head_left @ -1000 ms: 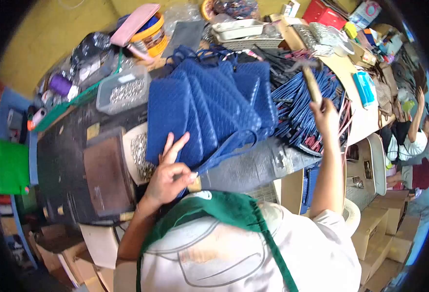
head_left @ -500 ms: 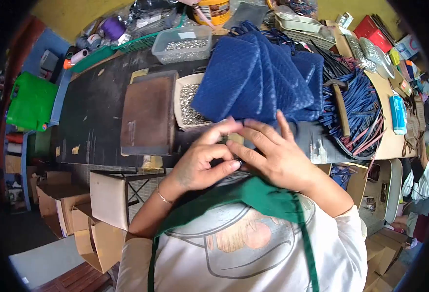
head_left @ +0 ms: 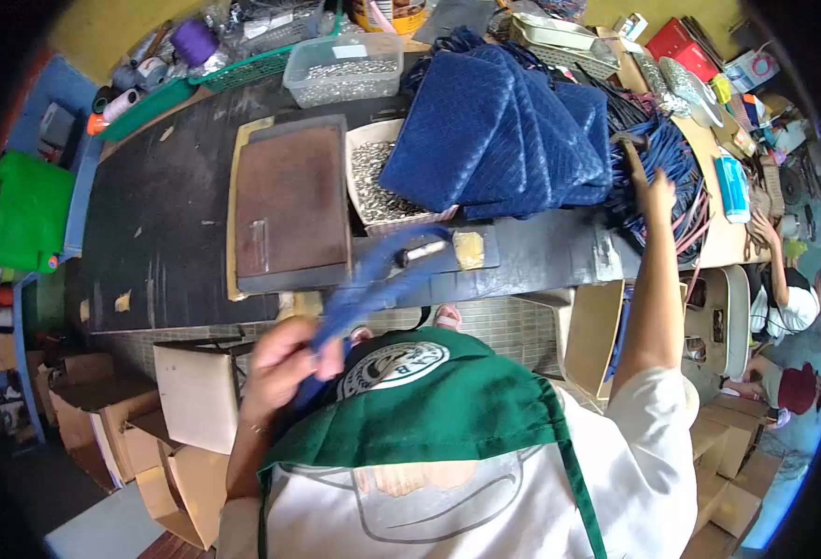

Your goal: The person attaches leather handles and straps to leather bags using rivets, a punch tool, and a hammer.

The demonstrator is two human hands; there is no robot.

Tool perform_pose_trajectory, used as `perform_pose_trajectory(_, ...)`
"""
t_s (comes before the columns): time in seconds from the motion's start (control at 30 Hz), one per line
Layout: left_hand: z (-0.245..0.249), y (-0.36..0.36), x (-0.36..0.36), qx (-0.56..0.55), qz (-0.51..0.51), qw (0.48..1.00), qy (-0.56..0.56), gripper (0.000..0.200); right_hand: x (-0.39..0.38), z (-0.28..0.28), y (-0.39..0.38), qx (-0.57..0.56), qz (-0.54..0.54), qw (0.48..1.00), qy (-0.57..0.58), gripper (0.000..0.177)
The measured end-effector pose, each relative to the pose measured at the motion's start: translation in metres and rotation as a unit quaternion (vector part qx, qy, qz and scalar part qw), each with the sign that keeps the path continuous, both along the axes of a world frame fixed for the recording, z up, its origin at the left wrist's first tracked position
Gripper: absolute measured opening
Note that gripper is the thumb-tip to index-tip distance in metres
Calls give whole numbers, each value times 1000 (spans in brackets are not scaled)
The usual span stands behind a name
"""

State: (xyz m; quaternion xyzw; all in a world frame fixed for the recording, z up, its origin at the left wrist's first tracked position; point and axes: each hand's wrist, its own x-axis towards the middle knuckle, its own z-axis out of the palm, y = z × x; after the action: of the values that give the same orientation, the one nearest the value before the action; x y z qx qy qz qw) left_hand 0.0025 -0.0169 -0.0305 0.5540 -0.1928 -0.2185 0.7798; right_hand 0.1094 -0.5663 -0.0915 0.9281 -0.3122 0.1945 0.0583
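My left hand, at the table's front edge, is closed around a blue strap. The strap is blurred and loops up over the table. Stretched out to the right, my right hand is closed over the wooden handle of a hammer. That hammer lies on a bundle of blue straps, with my hand and forearm covering the lower handle. A small metal piece and a yellowish patch are on a dark slab between my hands.
Folded blue textured pieces lie at mid-table, overlapping a basket of small metal parts. A brown board and a clear tub are left of them. Another person's hand is at the far right. Cardboard boxes stand lower left.
My hands, together at the table edge before, are now apart. The left has drawn back leftward with the blue strap; the right has reached out to the hammer. The view has shifted slightly.
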Motion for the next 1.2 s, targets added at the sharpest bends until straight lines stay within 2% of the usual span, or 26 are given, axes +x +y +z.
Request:
perform_pose_trajectory(0.03, -1, 5, -3, -34, 37, 999, -14, 26, 3, -25, -33, 49, -41, 995, 81, 53)
perform_pose_trajectory(0.07, -5, 10, -6, -76, 58, 995, -17, 24, -1, -34, -39, 114, -34, 987, 104, 52)
perform_pose_trajectory(0.1, -6, 10, -10, -134, 84, 987, 5, 21, -2, -18, -11, 98, -93, 983, 124, 52)
perform_pose_trajectory(0.13, -8, 10, -13, -162, 106, 981, 8, 21, 1, -5, 12, 30, -54, 998, -15, 49)
perform_pose_trajectory(0.17, -9, 8, -14, -189, 132, 973, 12, 21, 7, 8, 36, -35, -12, 988, -153, 47)
perform_pose_trajectory(0.2, -7, 4, -13, -187, 144, 972, 3, 21, 11, 35, 72, -21, 162, 962, -217, 44)
perform_pose_trajectory(0.23, -5, -1, -14, -221, 179, 959, 8, 22, 15, 66, 115, -5, 332, 903, -273, 41)
perform_pose_trajectory(0.27, -3, -7, -15, -253, 210, 944, 13, 22, 20, 91, 164, 71, 471, 842, -252, 35)
perform_pose_trajectory(0.33, -3, -14, -15, -244, 218, 945, 4, 23, 37, 117, 235, 50, 622, 770, -135, 29)
perform_pose_trajectory(0.37, -2, -18, -14, -242, 220, 945, -2, 23, 59, 117, 260, 41, 659, 749, -54, 26)
perform_pose_trajectory(0.4, 1, -23, -15, -224, 216, 950, -3, 23, 86, 107, 279, 9, 670, 742, -5, 29)
perform_pose_trajectory(0.47, -3, -31, -18, -195, 190, 962, -24, 22, 125, 102, 309, -19, 623, 737, 260, 43)
perform_pose_trajectory(0.5, -4, -35, -21, -176, 180, 967, -31, 22, 143, 84, 311, 0, 599, 746, 292, 52)
perform_pose_trajectory(0.57, -8, -43, -29, -157, 182, 970, -29, 21, 161, 66, 293, -58, 580, 737, 343, 56)
perform_pose_trajectory(0.73, -14, -49, -41, -191, 275, 942, -23, 20, 152, 63, 197, -60, 608, 753, 244, 44)
perform_pose_trajectory(0.97, -4, -62, -30, -172, 275, 944, -53, 21, 117, 39, 86, -2, 562, 816, 135, 35)
perform_pose_trajectory(1.07, -3, -61, -29, -154, 279, 946, -58, 22, 112, 41, 86, 10, 551, 826, 121, 34)
perform_pose_trajectory(1.13, -2, -57, -27, -138, 283, 947, -62, 23, 114, 57, 102, -32, 537, 820, 194, 33)
perform_pose_trajectory(1.17, -1, -56, -24, -135, 281, 948, -65, 23, 115, 69, 114, -30, 536, 822, 190, 33)
perform_pose_trajectory(1.2, 0, -56, -22, -117, 286, 948, -75, 24, 114, 87, 134, -119, 502, 828, 219, 32)
